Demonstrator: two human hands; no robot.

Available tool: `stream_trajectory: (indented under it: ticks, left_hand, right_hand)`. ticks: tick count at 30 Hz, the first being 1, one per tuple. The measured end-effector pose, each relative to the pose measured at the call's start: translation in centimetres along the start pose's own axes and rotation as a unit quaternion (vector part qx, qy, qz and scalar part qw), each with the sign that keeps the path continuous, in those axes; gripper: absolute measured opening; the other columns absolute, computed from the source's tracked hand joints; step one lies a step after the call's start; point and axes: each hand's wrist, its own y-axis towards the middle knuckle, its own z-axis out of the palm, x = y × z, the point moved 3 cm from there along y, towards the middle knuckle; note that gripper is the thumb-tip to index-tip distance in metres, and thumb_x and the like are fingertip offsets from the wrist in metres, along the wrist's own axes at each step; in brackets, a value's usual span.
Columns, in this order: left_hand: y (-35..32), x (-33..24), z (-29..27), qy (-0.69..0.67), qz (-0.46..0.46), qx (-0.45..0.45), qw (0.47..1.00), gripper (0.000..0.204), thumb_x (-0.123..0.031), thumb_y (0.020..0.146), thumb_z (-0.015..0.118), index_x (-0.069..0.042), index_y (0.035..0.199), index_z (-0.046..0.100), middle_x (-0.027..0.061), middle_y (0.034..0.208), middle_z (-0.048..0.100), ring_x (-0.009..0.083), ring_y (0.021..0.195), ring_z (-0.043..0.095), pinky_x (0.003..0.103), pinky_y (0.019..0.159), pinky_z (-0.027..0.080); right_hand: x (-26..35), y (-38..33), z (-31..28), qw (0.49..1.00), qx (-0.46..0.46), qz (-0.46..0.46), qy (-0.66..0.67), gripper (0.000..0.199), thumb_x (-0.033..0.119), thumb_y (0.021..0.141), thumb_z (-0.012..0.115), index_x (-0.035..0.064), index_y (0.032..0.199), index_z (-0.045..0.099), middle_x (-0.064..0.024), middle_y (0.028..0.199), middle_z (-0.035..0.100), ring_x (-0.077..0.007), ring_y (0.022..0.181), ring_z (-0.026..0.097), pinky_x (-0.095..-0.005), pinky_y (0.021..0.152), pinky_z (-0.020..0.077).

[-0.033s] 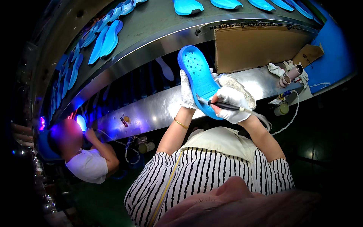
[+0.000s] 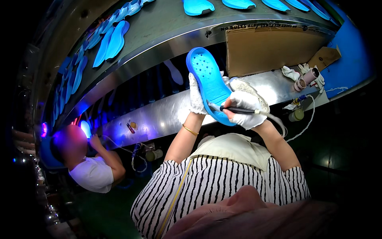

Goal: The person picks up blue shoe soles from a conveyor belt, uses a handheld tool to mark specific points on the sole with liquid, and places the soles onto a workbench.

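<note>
Tilted up in front of me is a blue shoe sole (image 2: 211,81) with a raised rim and small round holes near its far end. My left hand (image 2: 196,95), in a white glove, grips it by its left side, with some fingers hidden behind it. In my gloved right hand (image 2: 247,110), bare fingertips pinch the black handle of a brush (image 2: 234,109) that has a pale hose running off behind. The brush tip meets the inside of the sole near its close end. Beyond my right hand, a whitish sole-shaped piece (image 2: 258,94) rests on the metal bench (image 2: 163,119).
Across the far side runs a dark conveyor belt (image 2: 167,24) carrying several blue soles (image 2: 115,40). A cardboard sheet (image 2: 274,51) stands behind the bench. White gloves (image 2: 290,73) and a tube-like roll (image 2: 311,75) lie at right. A co-worker (image 2: 93,171) sits at left.
My right hand and the brush have shifted very slightly, the handle now lying a little flatter. The sole has moved barely up and left in my left hand.
</note>
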Motion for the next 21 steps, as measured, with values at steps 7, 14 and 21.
stream_trajectory:
  ticks: [7, 14, 21]
  left_hand:
    - [0.3, -1.1, 0.0, 0.008, 0.004, 0.001, 1.0, 0.088, -0.076, 0.09, 0.04, -0.009, 0.148, 0.039, 0.0219, 0.138, 0.054, 0.0403, 0.12, 0.057, 0.055, 0.104, 0.046]
    - [-1.5, 0.0, 3.7, -0.154, -0.015, 0.082, 0.985, 0.101, -0.081, 0.084, 0.044, -0.004, 0.149, 0.032, 0.0204, 0.145, 0.045, 0.0388, 0.128, 0.05, 0.054, 0.11, 0.041]
    - [-2.2, 1.6, 5.0, 0.104, 0.047, 0.048, 0.992, 0.105, -0.081, 0.083, 0.045, -0.01, 0.155, 0.023, 0.0176, 0.154, 0.036, 0.0376, 0.136, 0.042, 0.053, 0.113, 0.036]
  right_hand:
    - [0.6, -0.3, 0.1, 0.995, -0.026, -0.052, -0.078, 0.018, 0.003, 0.075, 0.077, 0.0049, 0.089, 0.067, -0.008, 0.081, 0.065, -0.0188, 0.07, 0.064, -0.028, 0.065, 0.052]
    - [-0.3, 0.4, -3.0, 0.997, -0.06, 0.029, -0.05, 0.01, 0.003, 0.084, 0.074, 0.0038, 0.091, 0.067, -0.0032, 0.084, 0.067, -0.0106, 0.075, 0.065, -0.0241, 0.07, 0.052]
    - [0.1, 0.3, -2.4, 0.992, -0.092, 0.036, 0.077, 0.011, 0.0, 0.087, 0.07, 0.0024, 0.092, 0.06, -0.0074, 0.087, 0.066, -0.012, 0.073, 0.063, -0.0246, 0.069, 0.0519]
